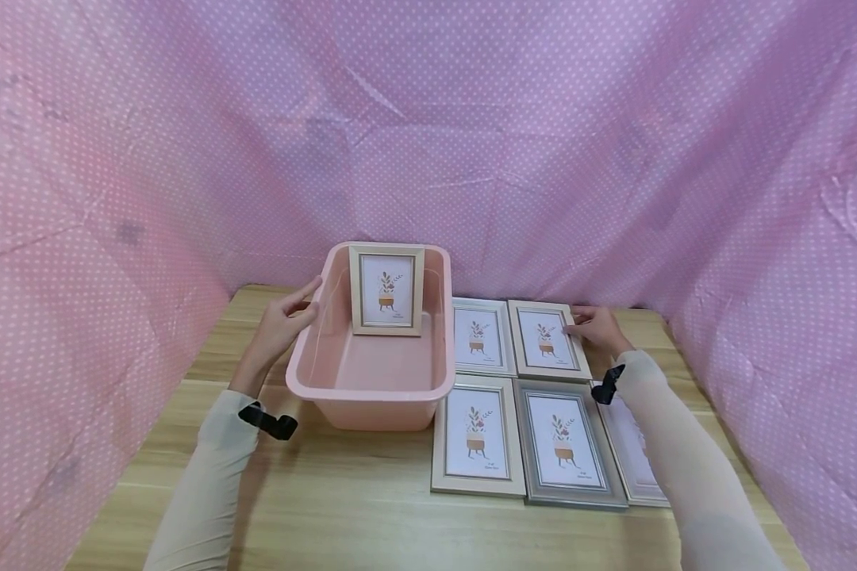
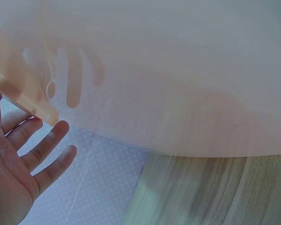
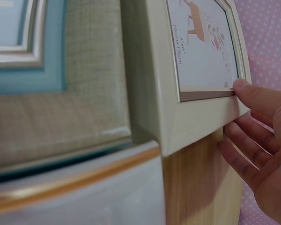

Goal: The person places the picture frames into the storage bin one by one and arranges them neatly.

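Note:
A pink plastic basin [image 1: 393, 408] stands on the table, and my left hand [image 1: 283, 325] touches its left rim. In the left wrist view the fingers of that hand [image 2: 23, 159] are extended against the rim's underside; the thumb is hidden. A cream picture frame [image 1: 357, 321] leans inside the basin against its far wall. My right hand [image 1: 600, 327] pinches the right edge of another cream picture frame [image 1: 553, 371] in the far row. In the right wrist view, the thumb lies on this frame's front and the fingers are under its edge.
Right of the basin lie a white frame [image 1: 480, 337], a cream frame [image 1: 478, 428], a grey frame [image 1: 567, 440] and a pale frame [image 1: 632, 448] partly hidden by the right sleeve. A pink dotted cloth [image 1: 428, 159] surrounds the wooden table [image 1: 343, 507].

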`<action>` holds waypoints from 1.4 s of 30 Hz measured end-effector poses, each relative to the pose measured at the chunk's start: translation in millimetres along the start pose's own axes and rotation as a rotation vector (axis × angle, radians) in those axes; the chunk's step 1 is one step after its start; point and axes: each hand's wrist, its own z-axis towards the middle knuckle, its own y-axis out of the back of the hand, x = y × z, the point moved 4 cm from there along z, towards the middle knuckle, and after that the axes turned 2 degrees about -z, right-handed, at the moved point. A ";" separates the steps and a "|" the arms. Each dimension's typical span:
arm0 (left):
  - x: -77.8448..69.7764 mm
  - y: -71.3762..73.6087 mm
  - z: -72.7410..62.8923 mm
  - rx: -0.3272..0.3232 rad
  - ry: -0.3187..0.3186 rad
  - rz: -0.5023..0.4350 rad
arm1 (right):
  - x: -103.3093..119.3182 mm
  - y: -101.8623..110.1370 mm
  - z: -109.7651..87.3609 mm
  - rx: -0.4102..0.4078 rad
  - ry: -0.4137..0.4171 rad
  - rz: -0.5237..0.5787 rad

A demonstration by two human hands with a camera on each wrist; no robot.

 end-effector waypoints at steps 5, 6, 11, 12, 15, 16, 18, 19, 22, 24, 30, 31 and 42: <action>-3.1 -0.2 -1.7 -0.005 0.004 -0.017 | -0.7 -1.7 3.3 0.007 -0.047 -0.067; -3.6 -0.3 -1.8 -0.005 0.006 -0.019 | -0.3 -1.8 3.1 0.007 -0.047 -0.075; -4.1 -0.6 -1.9 -0.002 0.009 -0.024 | 0.2 -2.9 0.4 0.005 -0.042 -0.051; -3.9 -0.6 -1.8 -0.004 0.007 -0.023 | 0.1 -3.2 0.2 0.006 -0.046 -0.039; -2.7 -0.6 -1.4 -0.003 0.002 -0.019 | -1.3 -4.1 -0.2 0.009 -0.053 -0.029; -2.3 -0.7 -1.3 -0.003 0.001 -0.020 | -1.8 -4.4 -0.1 0.012 -0.052 -0.033; -1.5 -1.0 -1.1 -0.002 -0.001 -0.022 | -3.5 -4.5 1.1 0.002 -0.056 -0.051; -0.9 -1.0 -0.9 0.002 -0.001 -0.024 | -4.3 -4.5 1.6 -0.002 -0.058 -0.063; 0.3 -1.1 -0.4 -0.001 -0.002 -0.028 | -5.9 -5.2 3.7 -0.004 -0.043 -0.070; 0.6 -1.3 -0.3 -0.002 -0.004 -0.024 | -7.3 -5.7 5.1 -0.013 -0.038 -0.054; 0.0 -1.3 -0.6 0.002 -0.011 -0.038 | -6.2 -7.9 4.5 -0.029 -0.024 -0.032; -0.4 -1.3 -0.7 0.002 -0.012 -0.044 | -5.4 -8.4 4.2 -0.028 -0.023 -0.036; 1.1 -0.7 -0.5 -0.005 -0.004 -0.038 | -4.4 -10.7 5.4 -0.063 -0.088 -0.083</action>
